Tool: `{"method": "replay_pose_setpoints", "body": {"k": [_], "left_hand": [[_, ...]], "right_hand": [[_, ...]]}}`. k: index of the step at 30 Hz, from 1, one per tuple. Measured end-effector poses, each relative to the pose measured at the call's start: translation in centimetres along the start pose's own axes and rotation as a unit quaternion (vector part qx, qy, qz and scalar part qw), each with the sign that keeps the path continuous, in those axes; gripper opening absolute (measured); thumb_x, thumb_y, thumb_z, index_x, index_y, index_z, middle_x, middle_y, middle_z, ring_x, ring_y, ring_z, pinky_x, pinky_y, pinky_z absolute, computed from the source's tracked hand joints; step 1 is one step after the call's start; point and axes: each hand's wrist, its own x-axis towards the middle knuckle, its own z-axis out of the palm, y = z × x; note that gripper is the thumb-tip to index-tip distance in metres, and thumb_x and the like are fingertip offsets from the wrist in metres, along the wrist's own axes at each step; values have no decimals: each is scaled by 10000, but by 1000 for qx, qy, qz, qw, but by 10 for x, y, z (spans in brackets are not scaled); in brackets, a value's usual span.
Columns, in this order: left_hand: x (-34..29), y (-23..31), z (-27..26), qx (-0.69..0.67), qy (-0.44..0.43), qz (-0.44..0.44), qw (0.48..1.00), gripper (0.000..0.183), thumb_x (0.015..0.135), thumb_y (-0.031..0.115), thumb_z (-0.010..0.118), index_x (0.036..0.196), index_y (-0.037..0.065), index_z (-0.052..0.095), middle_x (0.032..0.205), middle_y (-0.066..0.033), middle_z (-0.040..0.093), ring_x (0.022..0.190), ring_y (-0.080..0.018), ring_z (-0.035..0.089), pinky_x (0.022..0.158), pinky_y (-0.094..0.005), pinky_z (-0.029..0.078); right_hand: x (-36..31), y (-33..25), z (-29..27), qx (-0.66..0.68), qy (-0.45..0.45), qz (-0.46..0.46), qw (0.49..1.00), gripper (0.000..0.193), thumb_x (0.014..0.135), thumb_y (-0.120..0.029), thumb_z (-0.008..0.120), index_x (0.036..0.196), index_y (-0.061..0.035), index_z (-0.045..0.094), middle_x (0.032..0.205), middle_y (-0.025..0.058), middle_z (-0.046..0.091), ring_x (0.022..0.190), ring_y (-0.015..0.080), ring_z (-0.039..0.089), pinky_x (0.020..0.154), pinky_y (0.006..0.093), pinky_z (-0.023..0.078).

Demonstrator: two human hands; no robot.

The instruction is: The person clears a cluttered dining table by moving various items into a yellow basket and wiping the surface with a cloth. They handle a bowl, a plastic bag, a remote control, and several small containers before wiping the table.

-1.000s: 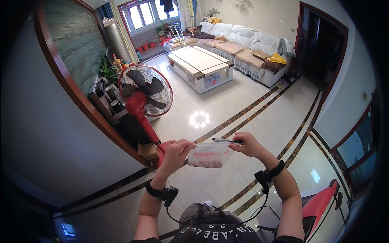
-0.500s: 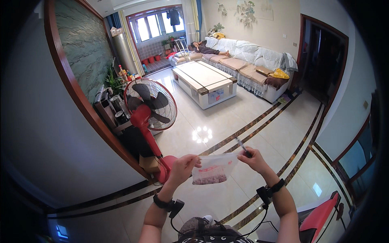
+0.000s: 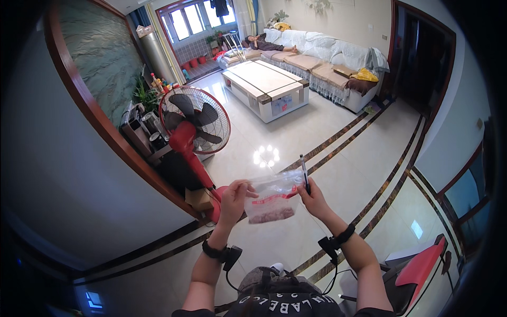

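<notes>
A clear plastic bag [image 3: 272, 203] with red print hangs upright between my hands. Small reddish-brown contents [image 3: 270, 215] lie along its bottom. My left hand [image 3: 235, 198] pinches the bag's left upper edge, fingers closed. On the opposite side, my right hand [image 3: 313, 197] grips the right edge and also holds a pen [image 3: 304, 171], whose slim clear barrel points upward. Whether the bag's top is sealed I cannot tell. Both wrists wear black bands with small devices and cables.
A red standing fan [image 3: 194, 121] is at the left beside a cardboard box [image 3: 199, 199]. Farther off stand a white coffee table [image 3: 264, 84] and a long covered sofa [image 3: 322, 58], where a person [image 3: 269, 44] lies. A red and black chair [image 3: 422, 267] is at lower right.
Both hands and the bag have risen in the picture and come slightly closer together. The pen has turned from slanting left to nearly upright. The view has tilted down a little.
</notes>
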Motion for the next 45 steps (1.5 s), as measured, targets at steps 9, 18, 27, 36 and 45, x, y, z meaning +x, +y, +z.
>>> {"method": "replay_pose_setpoints", "body": {"k": [9,18,27,36,45], "left_hand": [[-8,-92,16,-108,-180,-19,977,374,957,279,568,1194,-6,523,1206,-113,575,1112,-165,548,970,-302,419],[1,-88,45,-67,-28,-96,993,231,981,202,515,892,-6,557,797,-74,653,749,-133,635,710,-267,517],[4,-75,38,-99,-52,-85,990,179,965,175,549,900,14,596,894,-79,648,844,-130,628,769,-256,504],[13,-23,14,257,46,233,937,161,783,186,742,759,42,675,1502,-239,252,1391,-385,215,1105,-480,212],[11,2,0,344,-19,327,880,136,848,230,664,774,117,674,1129,-54,623,1302,-321,425,1153,-498,55]], "right_hand": [[15,-44,-25,206,-24,82,975,157,981,-243,527,936,-106,466,632,-59,442,465,15,359,411,190,279],[-20,12,-37,-30,25,198,979,501,994,-414,432,1251,6,528,989,91,625,882,143,566,788,278,467],[-23,32,-20,16,24,124,992,314,985,-275,507,1100,8,581,964,45,609,915,132,541,837,288,439],[-8,4,-11,167,21,209,963,280,998,-321,456,915,-65,532,778,-20,520,690,70,451,616,235,397],[-10,-14,-17,100,-26,172,980,294,988,-350,486,895,-77,543,780,-37,514,718,69,462,654,238,405]]}}
